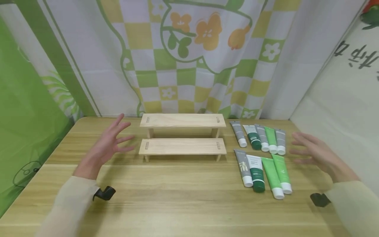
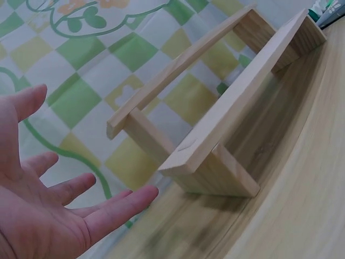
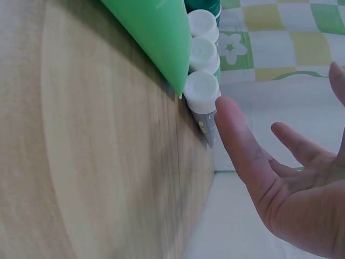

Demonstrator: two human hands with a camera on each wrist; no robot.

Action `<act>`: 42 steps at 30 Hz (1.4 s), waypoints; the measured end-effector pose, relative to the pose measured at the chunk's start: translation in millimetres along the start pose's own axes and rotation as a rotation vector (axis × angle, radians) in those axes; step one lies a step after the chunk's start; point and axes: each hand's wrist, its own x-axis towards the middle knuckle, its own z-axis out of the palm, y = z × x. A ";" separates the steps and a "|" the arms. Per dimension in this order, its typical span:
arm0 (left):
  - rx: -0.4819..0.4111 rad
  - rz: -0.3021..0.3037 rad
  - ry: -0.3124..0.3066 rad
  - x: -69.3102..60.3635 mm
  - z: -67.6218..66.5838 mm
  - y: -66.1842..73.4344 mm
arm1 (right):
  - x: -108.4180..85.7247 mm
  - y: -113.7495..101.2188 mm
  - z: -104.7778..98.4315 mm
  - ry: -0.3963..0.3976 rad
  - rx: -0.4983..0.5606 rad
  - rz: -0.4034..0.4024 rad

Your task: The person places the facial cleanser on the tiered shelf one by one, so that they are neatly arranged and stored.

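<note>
My left hand [image 1: 109, 143] hovers left of a two-step wooden shelf [image 1: 182, 146], its fingers spread and holding nothing. In the left wrist view its fingertips are near the end of the shelf's lower step [image 2: 215, 127]. On the right, my right hand [image 1: 318, 154] hovers beside two rows of squeeze tubes, also with extended fingers and nothing held. The back row has grey tubes [image 1: 238, 131], a white-and-dark-green tube [image 1: 252, 135] and a light green tube [image 1: 270, 138]. In front lie a grey tube [image 1: 243, 166], a white-and-dark-green tube [image 1: 256, 169] and two light green tubes [image 1: 271, 174].
Both shelf and tubes rest on a wood-grain table [image 1: 177, 200]. A checked, flower-printed curtain [image 1: 189, 79] hangs behind it, with a green cloth [image 1: 26, 108] at left and a white printed one [image 1: 340, 85] at right. A thin black cable [image 1: 25, 171] lies near the left edge.
</note>
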 end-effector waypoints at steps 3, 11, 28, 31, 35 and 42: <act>0.011 -0.005 -0.001 6.7 6.4 -0.5 | 6.5 -0.3 -0.5 -0.009 0.001 0.022; 0.094 -0.032 0.012 18.5 18.9 -3.4 | 17.8 1.7 -7.5 -0.040 -0.005 0.101; 0.238 -0.029 0.083 26.6 33.5 -15.7 | 46.6 10.6 -8.0 -0.045 -0.145 0.161; 0.236 -0.036 0.110 27.9 33.8 -17.7 | 50.8 11.7 -7.6 -0.036 -0.155 0.171; 0.232 -0.045 0.141 28.8 33.9 -19.4 | 56.0 11.6 -6.3 -0.014 -0.173 0.180; 0.223 -0.049 0.171 30.0 35.4 -18.8 | 61.3 8.6 -4.8 -0.001 -0.186 0.210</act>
